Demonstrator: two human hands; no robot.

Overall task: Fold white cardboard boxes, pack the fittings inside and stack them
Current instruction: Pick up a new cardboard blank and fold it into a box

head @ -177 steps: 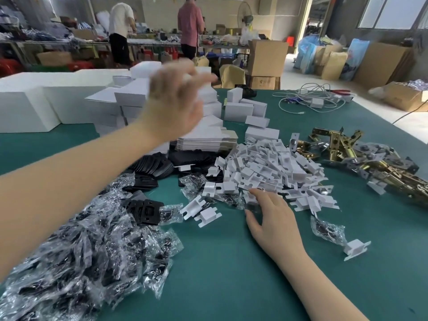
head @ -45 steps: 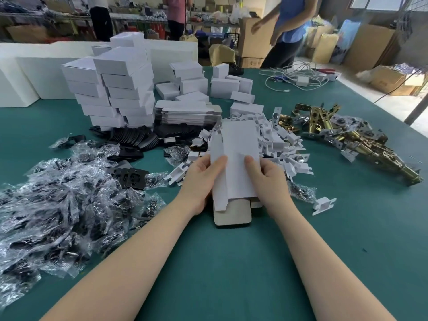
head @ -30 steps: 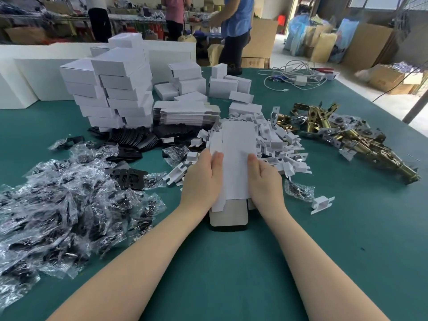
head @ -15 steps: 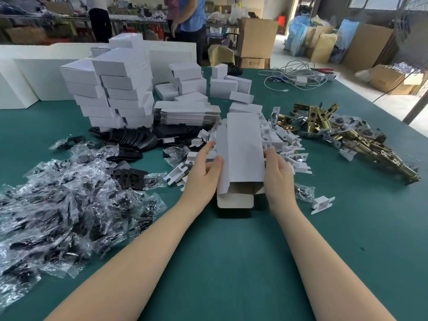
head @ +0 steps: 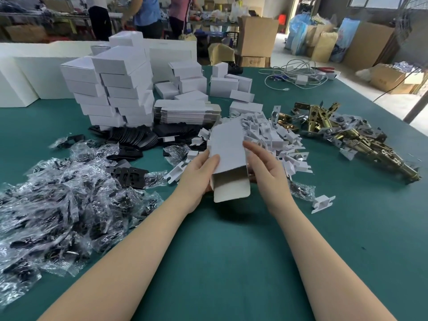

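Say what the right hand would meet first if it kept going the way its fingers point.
The right hand points up-left at the white cardboard box gripped by the left hand; its fingers seem already on it, though depth is unclear.

White box (head: 228, 147) is up off the green table, popped into a sleeve, near end open with its rounded flap (head: 231, 192) hanging out. Finished boxes (head: 111, 89) stand stacked far left; flat blanks (head: 185, 112) beside them; brass fittings (head: 347, 137) heaped right.
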